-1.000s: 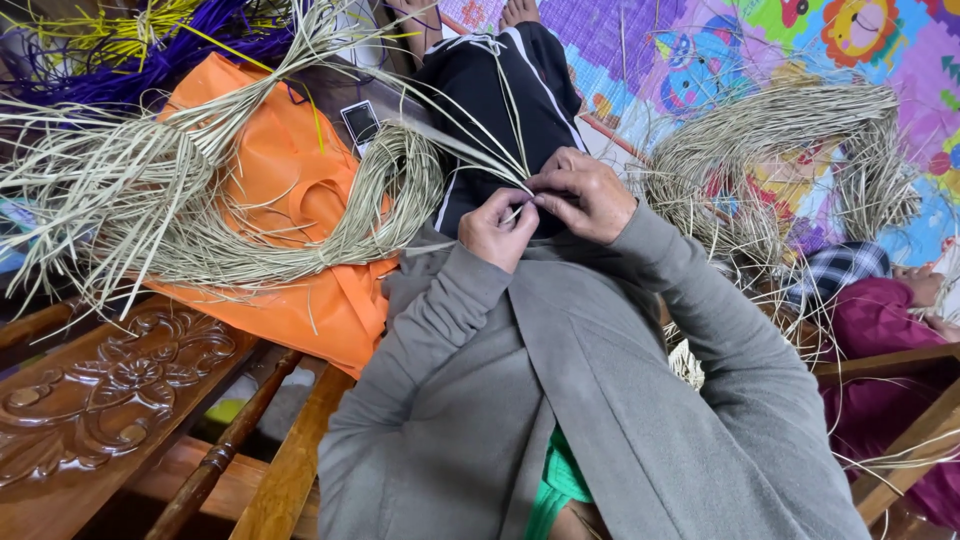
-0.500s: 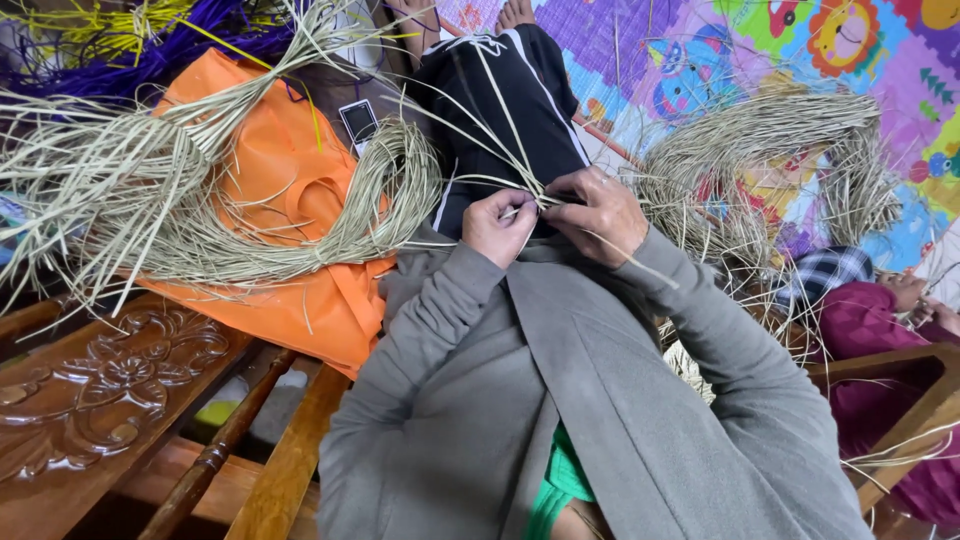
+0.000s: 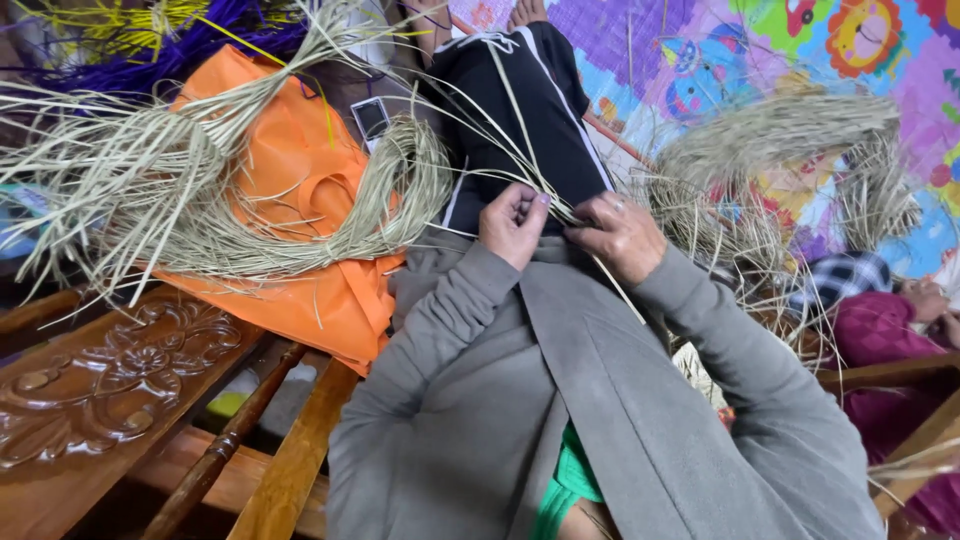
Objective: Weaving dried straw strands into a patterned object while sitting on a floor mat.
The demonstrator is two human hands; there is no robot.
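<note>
Straw strands (image 3: 520, 130) btwn both hands, orange bag (image 3: 290, 190) beside.

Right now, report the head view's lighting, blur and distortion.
Head view: soft, even light, no hard shadows or glare; both hands and the straw strands they pinch are sharp; wide-angle lens bends the edges, stretching the grey sleeves and carved wood; the far straw bundle looks slightly soft.

1. The floor is covered by a bright play mat (image 3: 700, 60) printed with cartoon animals and flowers.
2. On the mat lie an arched bundle of dried straw (image 3: 780, 130) (loose strands spill around it) and an orange bag (image 3: 290, 190).
3. A looped coil of straw (image 3: 400, 200) rests on the bag.
</note>
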